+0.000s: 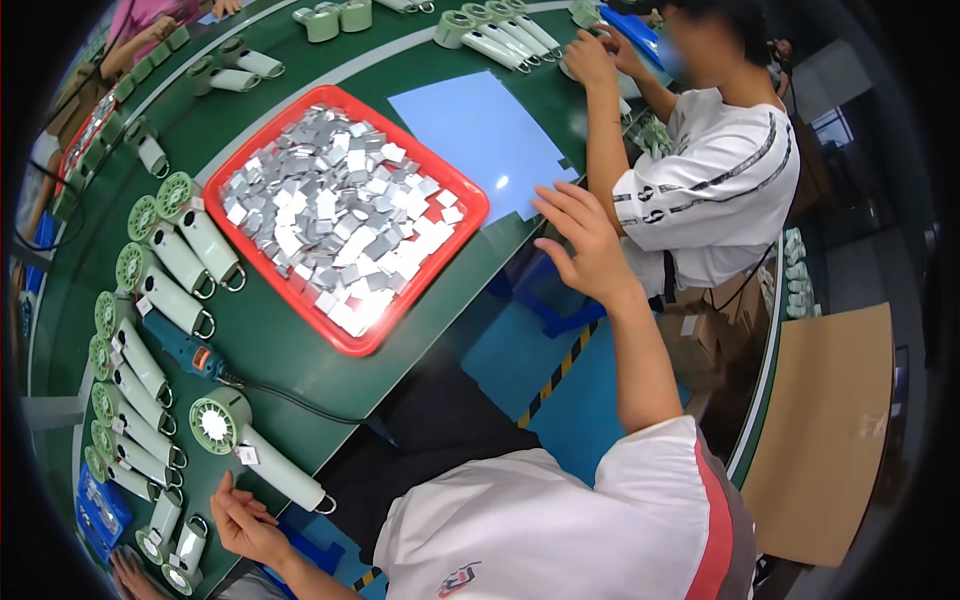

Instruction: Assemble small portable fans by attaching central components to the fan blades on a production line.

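The left hand rests at the near edge of the green work table, fingers loosely curled and holding nothing. Its fingertips lie just beside the handle end of a pale green handheld fan, which lies flat on the table with its round head to the left and a metal ring at the handle end on the right. Contact between fingers and fan cannot be confirmed.

The right hand is raised off the table's right edge, palm down, fingers spread and open, gripping nothing. It sits just right of a light blue sheet lying flat on the table.

Between the two hands, further away, stands a red tray filled with small silver square pieces. Left of the tray, a row of similar fans runs along the table's curved left edge. An electric screwdriver with a teal body and orange collar lies between that row and the tray, its black cable running to the right.

At far right, another person in a white shirt works with both hands at more fans.
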Demonstrator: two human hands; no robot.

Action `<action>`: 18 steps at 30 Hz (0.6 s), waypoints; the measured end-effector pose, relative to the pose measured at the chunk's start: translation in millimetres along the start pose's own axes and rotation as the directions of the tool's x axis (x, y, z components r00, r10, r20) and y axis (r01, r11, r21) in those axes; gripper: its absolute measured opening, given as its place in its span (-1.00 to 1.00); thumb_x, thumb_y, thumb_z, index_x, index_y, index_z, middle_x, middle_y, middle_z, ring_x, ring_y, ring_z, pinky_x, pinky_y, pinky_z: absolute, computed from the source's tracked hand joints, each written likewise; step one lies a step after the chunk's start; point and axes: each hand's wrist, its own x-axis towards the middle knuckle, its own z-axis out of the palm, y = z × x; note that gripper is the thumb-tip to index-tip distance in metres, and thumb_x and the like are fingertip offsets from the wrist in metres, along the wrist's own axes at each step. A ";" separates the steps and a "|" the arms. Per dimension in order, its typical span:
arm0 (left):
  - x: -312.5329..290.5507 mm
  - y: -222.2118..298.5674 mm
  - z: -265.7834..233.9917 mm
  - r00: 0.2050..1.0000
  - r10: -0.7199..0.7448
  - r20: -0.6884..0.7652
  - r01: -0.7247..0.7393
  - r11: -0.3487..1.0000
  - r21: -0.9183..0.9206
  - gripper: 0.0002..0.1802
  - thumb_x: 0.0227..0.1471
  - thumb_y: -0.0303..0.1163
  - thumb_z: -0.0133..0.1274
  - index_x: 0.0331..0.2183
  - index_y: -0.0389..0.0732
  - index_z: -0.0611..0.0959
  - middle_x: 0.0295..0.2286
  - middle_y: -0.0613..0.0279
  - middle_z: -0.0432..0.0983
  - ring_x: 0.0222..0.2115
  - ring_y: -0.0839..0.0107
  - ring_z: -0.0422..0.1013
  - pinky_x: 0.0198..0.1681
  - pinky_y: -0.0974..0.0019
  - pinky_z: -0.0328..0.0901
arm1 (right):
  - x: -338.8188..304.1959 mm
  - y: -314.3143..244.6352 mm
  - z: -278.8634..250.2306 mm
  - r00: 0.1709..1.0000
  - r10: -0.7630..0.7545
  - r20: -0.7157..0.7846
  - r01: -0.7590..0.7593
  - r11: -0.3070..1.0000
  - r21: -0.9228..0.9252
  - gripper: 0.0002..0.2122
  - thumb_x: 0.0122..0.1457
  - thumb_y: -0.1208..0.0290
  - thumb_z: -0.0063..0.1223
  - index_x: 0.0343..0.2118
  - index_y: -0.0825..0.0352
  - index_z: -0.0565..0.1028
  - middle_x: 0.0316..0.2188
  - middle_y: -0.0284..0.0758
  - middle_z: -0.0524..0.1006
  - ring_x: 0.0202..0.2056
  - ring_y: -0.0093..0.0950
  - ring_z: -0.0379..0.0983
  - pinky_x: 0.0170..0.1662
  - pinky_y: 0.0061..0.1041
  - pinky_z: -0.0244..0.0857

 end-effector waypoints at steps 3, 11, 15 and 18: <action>2.3 2.2 2.8 0.999 -0.027 -0.030 0.028 0.999 0.016 -0.54 0.57 -0.20 -0.06 0.01 -0.39 0.75 -0.50 0.44 0.40 -0.67 0.78 0.13 -0.67 0.59 -0.06 | 7.4 7.3 3.6 0.991 -0.040 0.124 0.032 0.998 0.063 -0.54 0.12 0.54 0.42 0.13 0.36 0.64 0.18 -0.21 0.64 0.25 -0.07 0.49 0.31 -0.14 0.40; 4.5 -5.8 -3.4 0.998 -0.025 -0.051 0.027 0.999 0.025 -0.60 0.56 -0.30 -0.06 -0.05 -0.44 0.74 -0.50 0.39 0.41 -0.62 0.75 0.14 -0.55 0.58 -0.02 | -8.7 25.2 8.6 0.988 -0.119 0.099 0.113 0.992 0.059 -0.57 0.06 0.44 0.53 0.03 0.36 0.68 0.10 -0.27 0.69 0.14 -0.16 0.58 0.17 -0.20 0.50; 6.2 -5.3 -3.5 0.999 -0.015 -0.046 0.017 0.999 0.051 -0.60 0.56 -0.31 -0.05 -0.06 -0.44 0.75 -0.51 0.39 0.40 -0.62 0.74 0.14 -0.55 0.57 -0.02 | -10.1 32.5 14.0 0.985 -0.170 0.027 0.169 0.984 0.057 -0.62 0.05 0.46 0.53 -0.04 0.36 0.70 0.03 -0.27 0.71 0.08 -0.18 0.61 0.09 -0.19 0.53; 6.5 -2.4 -4.1 0.999 -0.007 -0.038 0.010 0.997 0.071 -0.60 0.56 -0.31 -0.06 -0.07 -0.43 0.75 -0.51 0.40 0.39 -0.62 0.74 0.13 -0.55 0.57 -0.03 | -7.3 29.3 12.3 0.979 -0.205 0.020 0.204 0.979 0.021 -0.63 0.03 0.47 0.54 -0.07 0.36 0.69 0.01 -0.25 0.70 0.05 -0.17 0.62 0.06 -0.19 0.54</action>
